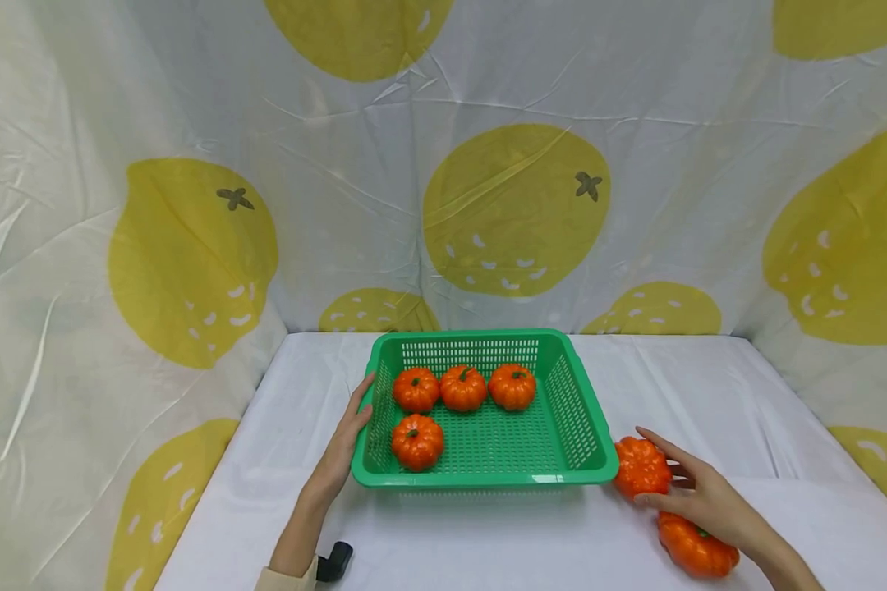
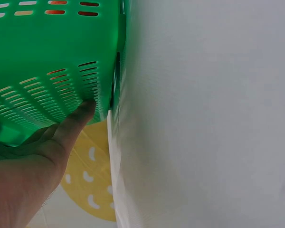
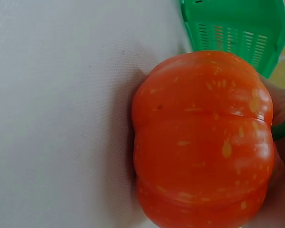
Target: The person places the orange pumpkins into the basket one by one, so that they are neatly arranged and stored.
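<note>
A green plastic basket [image 1: 565, 414] stands mid-table and holds several small orange pumpkins [image 1: 416, 389]. My left hand [image 1: 349, 435] lies with straight fingers against the basket's left wall; the left wrist view shows a fingertip of that left hand [image 2: 83, 111] touching the slotted wall of the basket [image 2: 42, 57]. Just right of the basket's front corner, my right hand [image 1: 683, 484] grips an orange pumpkin [image 1: 636, 468] that sits on the cloth. In the right wrist view this pumpkin [image 3: 204, 142] fills the frame, with the basket [image 3: 237, 28] behind it.
Another orange pumpkin [image 1: 698, 548] lies on the white tablecloth [image 1: 488, 533] under my right wrist. A lemon-print curtain [image 1: 513, 209] closes in the table at the back and both sides. A small black object [image 1: 334, 562] shows by my left wrist.
</note>
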Demonstrator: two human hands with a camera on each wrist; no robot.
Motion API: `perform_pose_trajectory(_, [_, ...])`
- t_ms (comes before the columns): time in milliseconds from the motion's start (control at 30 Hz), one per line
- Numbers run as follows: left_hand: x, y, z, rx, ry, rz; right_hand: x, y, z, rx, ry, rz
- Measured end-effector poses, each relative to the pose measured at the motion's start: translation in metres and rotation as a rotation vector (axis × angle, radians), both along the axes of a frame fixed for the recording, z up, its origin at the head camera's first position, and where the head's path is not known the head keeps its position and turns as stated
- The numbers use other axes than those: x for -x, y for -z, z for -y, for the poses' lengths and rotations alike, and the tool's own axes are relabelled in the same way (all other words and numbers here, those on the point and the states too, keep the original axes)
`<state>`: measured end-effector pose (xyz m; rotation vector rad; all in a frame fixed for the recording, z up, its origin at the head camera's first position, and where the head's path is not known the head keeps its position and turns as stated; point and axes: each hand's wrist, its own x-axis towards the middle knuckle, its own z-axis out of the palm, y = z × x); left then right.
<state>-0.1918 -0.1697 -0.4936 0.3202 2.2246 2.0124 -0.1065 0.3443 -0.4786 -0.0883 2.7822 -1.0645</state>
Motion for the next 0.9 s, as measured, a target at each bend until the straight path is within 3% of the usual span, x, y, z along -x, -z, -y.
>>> perform_pose_trajectory(200, [0.001, -0.001, 0.0, -0.006, 0.007, -0.006, 0.006, 0.0, -0.008, -0.037, 0.046, -0.019])
perform_pose_trajectory(433, [0.0, 0.001, 0.0, -0.005, 0.011, 0.002, 0.018, 0.0, -0.021, -0.07, 0.109, 0.032])
perform_pose_trajectory(700, [0.0, -0.001, 0.0, -0.003, 0.009, -0.009, 0.017, -0.001, -0.03, -0.092, 0.138, -0.062])
perform_pose_trajectory(900, [-0.001, -0.002, 0.0, 0.003, 0.013, -0.02, 0.017, -0.005, -0.036, -0.099, 0.17, -0.065])
